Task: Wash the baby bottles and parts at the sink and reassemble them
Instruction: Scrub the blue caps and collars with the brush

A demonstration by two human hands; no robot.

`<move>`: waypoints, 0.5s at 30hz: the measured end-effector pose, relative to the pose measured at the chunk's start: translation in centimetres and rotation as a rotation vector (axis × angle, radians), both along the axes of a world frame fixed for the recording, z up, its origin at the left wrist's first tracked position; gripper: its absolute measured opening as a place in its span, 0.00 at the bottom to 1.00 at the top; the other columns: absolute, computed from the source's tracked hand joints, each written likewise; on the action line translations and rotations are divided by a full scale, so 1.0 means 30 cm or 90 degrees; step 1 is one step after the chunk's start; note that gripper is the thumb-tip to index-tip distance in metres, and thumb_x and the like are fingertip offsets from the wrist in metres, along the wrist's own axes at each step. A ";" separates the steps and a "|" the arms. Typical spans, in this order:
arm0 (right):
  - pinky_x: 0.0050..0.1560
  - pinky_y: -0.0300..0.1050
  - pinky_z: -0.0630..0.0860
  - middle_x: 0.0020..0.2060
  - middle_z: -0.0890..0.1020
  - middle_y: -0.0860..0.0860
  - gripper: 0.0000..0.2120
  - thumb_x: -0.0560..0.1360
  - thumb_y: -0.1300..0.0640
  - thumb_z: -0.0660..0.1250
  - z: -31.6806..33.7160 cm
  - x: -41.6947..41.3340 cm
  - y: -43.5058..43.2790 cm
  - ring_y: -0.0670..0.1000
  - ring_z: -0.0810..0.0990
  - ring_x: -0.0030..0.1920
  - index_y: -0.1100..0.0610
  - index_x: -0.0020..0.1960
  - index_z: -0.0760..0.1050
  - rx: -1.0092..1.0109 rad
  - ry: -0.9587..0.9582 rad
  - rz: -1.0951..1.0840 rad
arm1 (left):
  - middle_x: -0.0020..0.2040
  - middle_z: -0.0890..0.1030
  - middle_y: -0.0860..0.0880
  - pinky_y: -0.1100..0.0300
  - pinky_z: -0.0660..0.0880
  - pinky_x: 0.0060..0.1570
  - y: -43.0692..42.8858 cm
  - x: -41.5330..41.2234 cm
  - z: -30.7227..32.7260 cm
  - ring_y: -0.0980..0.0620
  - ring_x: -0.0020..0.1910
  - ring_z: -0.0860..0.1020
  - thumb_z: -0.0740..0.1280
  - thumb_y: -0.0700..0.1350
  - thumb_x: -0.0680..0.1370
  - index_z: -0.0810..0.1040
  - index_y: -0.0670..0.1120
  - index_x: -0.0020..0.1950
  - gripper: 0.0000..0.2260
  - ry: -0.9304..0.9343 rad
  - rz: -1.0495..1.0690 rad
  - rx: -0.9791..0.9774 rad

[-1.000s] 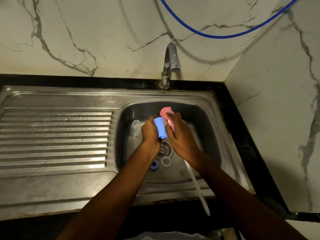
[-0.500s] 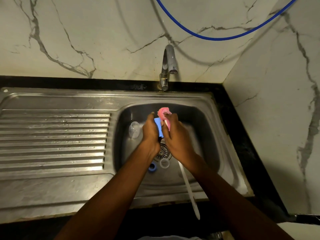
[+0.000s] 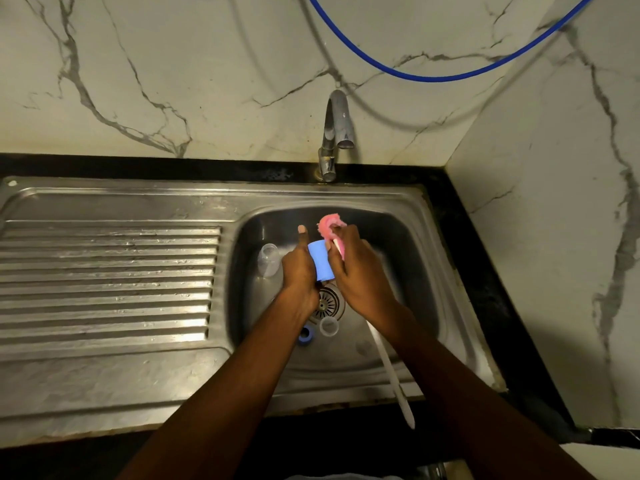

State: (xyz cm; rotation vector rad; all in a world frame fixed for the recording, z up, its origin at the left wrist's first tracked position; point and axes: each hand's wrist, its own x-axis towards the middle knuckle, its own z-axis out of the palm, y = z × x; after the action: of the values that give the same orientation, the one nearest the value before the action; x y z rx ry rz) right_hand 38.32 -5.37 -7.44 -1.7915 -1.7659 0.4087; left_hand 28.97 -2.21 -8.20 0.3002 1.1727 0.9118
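Parts are lying loose in the stainless steel sink basin [image 3: 426,258] at centre frame: a clear plastic bottle body [image 3: 268,259] just left of the hands, and a small blue ring [image 3: 305,335] and a clear round cap [image 3: 329,326] below the perforated metal drain [image 3: 327,301]. Above them the left hand [image 3: 299,268] is gripping a pale blue cylindrical cover [image 3: 320,259], thumb sticking up. The right hand [image 3: 360,275] is curling around a pink sponge-headed brush [image 3: 329,226], its white handle trailing lower right. A ribbed steel drainboard [image 3: 104,278] is filling the left; a curved chrome tap [image 3: 336,133] is standing above.
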 end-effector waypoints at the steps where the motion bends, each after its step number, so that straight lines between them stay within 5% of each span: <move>1: 0.44 0.40 0.65 0.51 0.79 0.60 0.16 0.81 0.55 0.60 -0.001 0.002 0.003 0.56 0.79 0.49 0.63 0.65 0.69 0.001 -0.006 -0.004 | 0.48 0.85 0.41 0.52 0.80 0.49 -0.001 0.002 0.000 0.44 0.48 0.83 0.57 0.66 0.80 0.79 0.40 0.59 0.30 0.011 0.001 -0.004; 4: 0.45 0.41 0.67 0.53 0.79 0.59 0.16 0.81 0.54 0.60 -0.009 0.007 0.008 0.56 0.79 0.51 0.62 0.65 0.68 0.004 -0.021 0.002 | 0.45 0.85 0.42 0.50 0.79 0.53 -0.008 0.008 0.013 0.45 0.44 0.83 0.53 0.70 0.78 0.83 0.43 0.50 0.33 -0.036 -0.044 -0.002; 7: 0.43 0.37 0.67 0.52 0.79 0.57 0.15 0.82 0.53 0.58 0.004 -0.016 0.012 0.53 0.79 0.50 0.60 0.65 0.68 -0.017 0.012 -0.040 | 0.47 0.86 0.43 0.50 0.77 0.60 -0.011 0.015 0.025 0.45 0.49 0.83 0.56 0.65 0.80 0.83 0.44 0.52 0.27 -0.021 -0.062 0.042; 11: 0.43 0.38 0.69 0.51 0.79 0.56 0.14 0.82 0.53 0.58 0.018 -0.069 -0.075 0.49 0.77 0.48 0.59 0.65 0.68 -0.018 0.053 0.066 | 0.30 0.79 0.47 0.57 0.75 0.41 0.003 -0.003 0.029 0.50 0.33 0.79 0.60 0.51 0.81 0.77 0.45 0.38 0.16 -0.020 -0.001 0.023; 15: 0.44 0.39 0.64 0.52 0.78 0.57 0.16 0.82 0.54 0.58 0.023 -0.027 -0.035 0.54 0.78 0.51 0.60 0.66 0.68 -0.038 0.000 0.018 | 0.25 0.80 0.49 0.61 0.74 0.35 -0.009 0.000 0.030 0.50 0.34 0.77 0.53 0.51 0.84 0.75 0.43 0.42 0.19 -0.041 0.017 -0.004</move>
State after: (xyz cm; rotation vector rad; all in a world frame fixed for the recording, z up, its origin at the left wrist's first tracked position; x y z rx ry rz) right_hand 37.52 -6.44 -6.75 -1.8090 -1.7980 0.4769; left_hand 28.97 -2.49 -7.32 0.2492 1.1227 0.9341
